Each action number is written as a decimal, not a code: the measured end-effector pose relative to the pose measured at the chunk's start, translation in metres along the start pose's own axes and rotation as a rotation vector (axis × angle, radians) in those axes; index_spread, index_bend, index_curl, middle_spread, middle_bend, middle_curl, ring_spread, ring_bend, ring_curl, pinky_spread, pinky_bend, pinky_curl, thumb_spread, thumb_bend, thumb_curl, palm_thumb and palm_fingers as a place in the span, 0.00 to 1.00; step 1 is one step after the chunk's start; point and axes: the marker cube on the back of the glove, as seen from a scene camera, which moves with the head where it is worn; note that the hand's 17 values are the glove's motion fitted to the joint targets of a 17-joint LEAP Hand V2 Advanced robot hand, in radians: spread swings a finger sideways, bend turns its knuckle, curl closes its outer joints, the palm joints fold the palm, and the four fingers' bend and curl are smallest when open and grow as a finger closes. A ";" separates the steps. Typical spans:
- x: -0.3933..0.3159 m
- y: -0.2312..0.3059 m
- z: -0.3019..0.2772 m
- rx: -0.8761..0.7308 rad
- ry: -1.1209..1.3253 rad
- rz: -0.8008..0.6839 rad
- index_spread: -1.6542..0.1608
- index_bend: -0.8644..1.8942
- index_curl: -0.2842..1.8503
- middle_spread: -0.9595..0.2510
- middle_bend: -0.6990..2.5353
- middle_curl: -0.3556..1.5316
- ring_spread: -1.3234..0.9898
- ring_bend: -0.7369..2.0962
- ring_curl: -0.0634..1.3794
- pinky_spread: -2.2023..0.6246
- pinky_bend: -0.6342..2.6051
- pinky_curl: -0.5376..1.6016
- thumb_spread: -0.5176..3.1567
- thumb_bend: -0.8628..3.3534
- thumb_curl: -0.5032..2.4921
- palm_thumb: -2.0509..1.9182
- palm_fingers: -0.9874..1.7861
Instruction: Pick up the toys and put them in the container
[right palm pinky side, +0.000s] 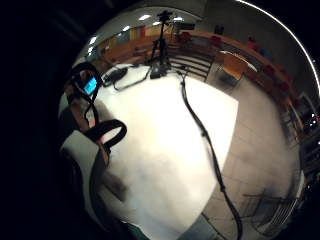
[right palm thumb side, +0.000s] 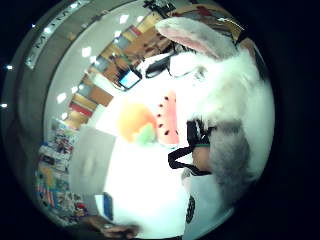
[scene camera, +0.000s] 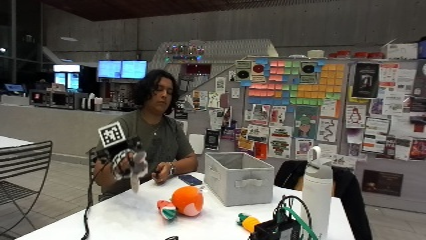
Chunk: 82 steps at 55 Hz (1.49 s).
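Item: plush rabbit (scene camera: 138, 167), white and grey with a pink-lined ear. It is held in the gloved right hand (scene camera: 124, 164), raised clear above the desk (scene camera: 126, 220) at the person's end. In the thumb-side palm view the rabbit (right palm thumb side: 220, 90) fills much of the frame, close against the palm. The fingers appear to be curled round its body, with the lower part hanging free beneath the hand.

Item: container (scene camera: 239, 177), a grey fabric bin with an open top and a loop handle. It stands upright on the desk near the middle, well apart from the raised hand. What lies inside cannot be seen.

Item: orange round toy (scene camera: 187, 200), lying on the desk between the person and the near edge. A watermelon-slice toy (scene camera: 166, 209) lies just beside it, possibly touching.

Item: small yellow, orange and green toy (scene camera: 247, 221), lying near the near edge of the desk.

Item: white bottle (scene camera: 317, 192), upright toward the far end of the desk. A dark phone (scene camera: 190, 179) lies by the bare hand.

Step in hand, as judged: first toy lifted, carriage to the container pending.

Next move, as judged: the rabbit is to be carried across over the open top, above the rim, and released there. Three toys remain to be collected.
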 end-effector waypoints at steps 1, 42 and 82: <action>-0.004 -0.002 -0.014 0.015 -0.040 0.006 0.77 0.37 0.14 0.52 0.52 0.50 0.42 0.75 0.40 0.63 0.54 0.47 0.51 0.23 0.30 0.63 0.77; -0.431 0.070 -0.009 -0.693 -0.688 -0.634 0.77 0.37 0.18 0.51 0.49 0.56 0.43 0.73 0.41 0.63 0.53 0.48 0.46 0.20 0.34 0.65 0.64; -0.158 -0.018 0.162 -0.684 0.138 -0.342 0.70 0.48 0.29 0.67 0.32 0.44 0.51 0.44 0.22 0.79 0.47 0.42 0.46 0.20 0.27 0.52 0.34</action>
